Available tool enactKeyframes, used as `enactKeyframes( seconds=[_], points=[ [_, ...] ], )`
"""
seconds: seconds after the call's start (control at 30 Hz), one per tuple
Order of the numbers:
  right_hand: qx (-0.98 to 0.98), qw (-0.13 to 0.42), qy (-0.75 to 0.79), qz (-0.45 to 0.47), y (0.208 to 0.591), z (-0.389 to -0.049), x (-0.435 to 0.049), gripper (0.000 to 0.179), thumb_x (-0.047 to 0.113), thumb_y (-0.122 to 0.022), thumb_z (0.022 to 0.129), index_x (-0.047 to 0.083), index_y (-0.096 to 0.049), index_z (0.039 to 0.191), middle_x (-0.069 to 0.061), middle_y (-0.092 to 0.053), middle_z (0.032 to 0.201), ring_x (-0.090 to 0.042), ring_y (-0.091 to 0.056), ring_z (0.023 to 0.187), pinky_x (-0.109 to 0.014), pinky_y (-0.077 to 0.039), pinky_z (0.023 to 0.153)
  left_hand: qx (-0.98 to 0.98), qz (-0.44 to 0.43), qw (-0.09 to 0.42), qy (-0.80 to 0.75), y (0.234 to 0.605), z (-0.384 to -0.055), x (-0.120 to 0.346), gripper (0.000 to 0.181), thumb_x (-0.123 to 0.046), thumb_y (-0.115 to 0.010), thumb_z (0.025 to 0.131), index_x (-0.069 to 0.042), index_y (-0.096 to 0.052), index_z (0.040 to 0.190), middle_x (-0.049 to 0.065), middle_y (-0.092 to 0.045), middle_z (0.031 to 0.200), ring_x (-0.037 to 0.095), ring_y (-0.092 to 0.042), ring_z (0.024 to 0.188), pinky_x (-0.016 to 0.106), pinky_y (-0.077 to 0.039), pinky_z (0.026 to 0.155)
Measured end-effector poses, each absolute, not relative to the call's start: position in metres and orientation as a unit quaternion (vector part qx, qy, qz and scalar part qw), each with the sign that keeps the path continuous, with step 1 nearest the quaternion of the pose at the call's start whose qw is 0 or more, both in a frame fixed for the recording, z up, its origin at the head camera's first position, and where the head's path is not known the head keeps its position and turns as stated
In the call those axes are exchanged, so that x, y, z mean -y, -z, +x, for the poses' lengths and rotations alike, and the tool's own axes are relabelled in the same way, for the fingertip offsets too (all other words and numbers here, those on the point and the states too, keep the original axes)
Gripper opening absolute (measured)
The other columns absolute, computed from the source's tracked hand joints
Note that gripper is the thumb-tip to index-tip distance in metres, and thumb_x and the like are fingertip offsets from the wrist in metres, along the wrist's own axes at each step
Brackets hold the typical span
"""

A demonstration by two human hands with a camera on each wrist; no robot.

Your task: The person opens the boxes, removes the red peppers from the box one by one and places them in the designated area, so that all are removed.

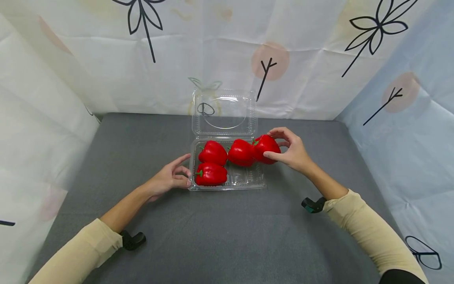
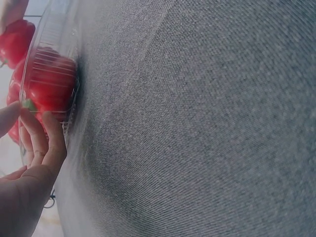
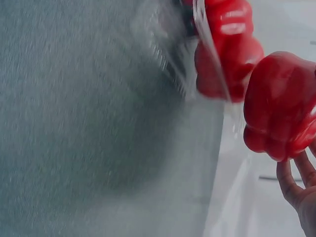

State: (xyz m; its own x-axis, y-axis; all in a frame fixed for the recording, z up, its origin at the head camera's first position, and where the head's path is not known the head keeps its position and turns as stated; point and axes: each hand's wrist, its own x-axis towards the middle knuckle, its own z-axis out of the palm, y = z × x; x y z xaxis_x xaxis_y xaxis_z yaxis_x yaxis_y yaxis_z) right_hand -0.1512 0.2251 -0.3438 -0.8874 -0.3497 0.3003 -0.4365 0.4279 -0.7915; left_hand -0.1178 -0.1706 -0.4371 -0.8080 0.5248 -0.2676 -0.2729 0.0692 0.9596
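Note:
A hinged clear plastic container [image 1: 244,179] sits on the grey table with its lid [image 1: 227,112] raised behind it. In it lie red bell peppers: one at the back left [image 1: 213,153], one at the front left [image 1: 211,174] and one toward the back right [image 1: 241,153]. My right hand [image 1: 294,152] grips another red bell pepper [image 1: 267,149] [image 3: 279,103] over the container's right back corner, thumb at the near side and fingers behind. At the left wall, my left hand [image 1: 168,179] touches the container with spread, slightly bent fingers [image 2: 57,143].
Grey cloth covers the table [image 1: 213,236]. A patterned white curtain [image 1: 227,47] hangs behind it, with more fabric at the left and right sides. Dark devices [image 1: 133,240] protrude from the sleeves at both wrists.

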Motion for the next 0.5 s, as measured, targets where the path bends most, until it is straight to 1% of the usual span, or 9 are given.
enactKeyframes(
  seconds=[0.2,0.5],
  points=[
    [0.85,0.086,-0.48,0.199,0.351,-0.159,-0.24,0.054,-0.008,-0.078,0.076,-0.013,-0.054,0.124,-0.026,-0.06,0.122,-0.037,-0.056,0.109,-0.029,-0.052,0.082,-0.669,0.096,0.296,-0.675,0.437,-0.117,0.171,0.091,0.0,-0.069,0.089,-0.017,-0.014,0.16,0.011,-0.054,0.108,0.018,-0.065,0.085,0.031,-0.054,0.085],
    [0.872,0.137,-0.451,0.133,0.361,-0.166,-0.257,0.052,-0.004,-0.077,0.079,-0.014,-0.053,0.124,-0.029,-0.058,0.124,-0.041,-0.054,0.112,-0.022,-0.047,0.083,-0.67,0.093,0.295,-0.675,0.438,-0.117,0.171,0.092,0.0,-0.07,0.089,-0.017,-0.014,0.16,0.011,-0.054,0.108,0.018,-0.065,0.085,0.031,-0.054,0.085]
  ],
)
